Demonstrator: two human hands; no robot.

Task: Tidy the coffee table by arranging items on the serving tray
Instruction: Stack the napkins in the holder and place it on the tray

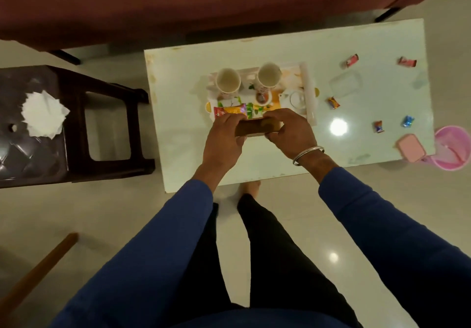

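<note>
A patterned serving tray (309, 93) lies on the white coffee table (178, 133). On it stand two paper cups (228, 80) (269, 75), with a small white cup (297, 99) to their right. A red-and-yellow snack packet (229, 110) lies along the tray's near edge. Over that edge, my left hand (224, 136) and my right hand (290, 131) grip the two ends of a brown rectangular box (257, 126). The fingers of both curl round it.
Several small candy wrappers (334, 103) lie scattered on the table's right half, near a clear plastic lid (345, 82). A pink box (411, 147) sits at the right corner beside a pink bin (453, 149). A dark stool (76, 123) carrying white napkins (43, 114) stands to the left.
</note>
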